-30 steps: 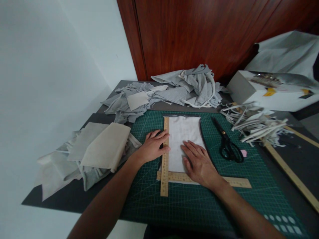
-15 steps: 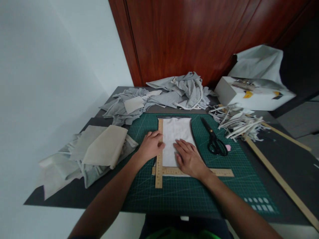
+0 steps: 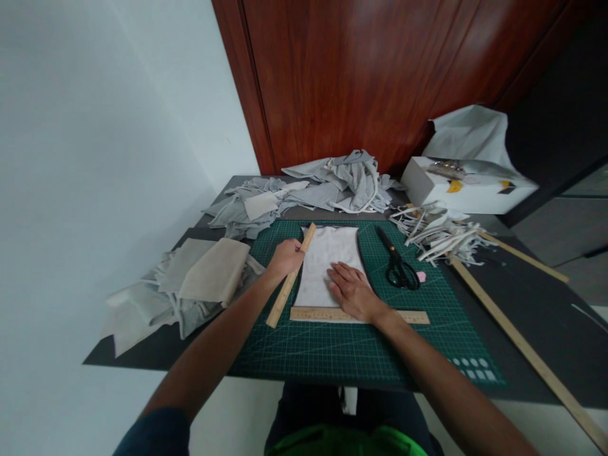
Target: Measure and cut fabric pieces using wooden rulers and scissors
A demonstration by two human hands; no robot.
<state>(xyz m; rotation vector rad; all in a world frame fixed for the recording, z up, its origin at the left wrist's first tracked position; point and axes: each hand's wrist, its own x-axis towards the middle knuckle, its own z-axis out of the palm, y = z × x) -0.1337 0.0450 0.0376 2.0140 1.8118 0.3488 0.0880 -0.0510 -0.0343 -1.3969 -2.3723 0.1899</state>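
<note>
Two bare forearms, mine, reach in from the bottom of the frame over a green cutting mat (image 3: pixel 332 361). Nearest on it, below centre, a wooden ruler (image 3: pixel 313 314) lies crosswise along the lower end of a white cloth (image 3: pixel 316 272), and my right wrist crosses above it. My right hand (image 3: pixel 352 291) is open, palm down, fingers spread a little and resting on the cloth, which lies flat just right of the frame's middle. My left hand (image 3: pixel 286 257), left of the cloth, is closed around a second ruler (image 3: pixel 285 299), which slants from lower left to upper right along the cloth's left side; I cannot tell whether it is lifted clear. Black-handled scissors (image 3: pixel 401 273) lie right of centre, beside a small pink piece (image 3: pixel 421 277). Farther back, pale fabric strips (image 3: pixel 439 234) heap at right, grey fabric (image 3: pixel 354 180) bunches at upper centre, and a white box (image 3: pixel 484 195) stands upper right.
</note>
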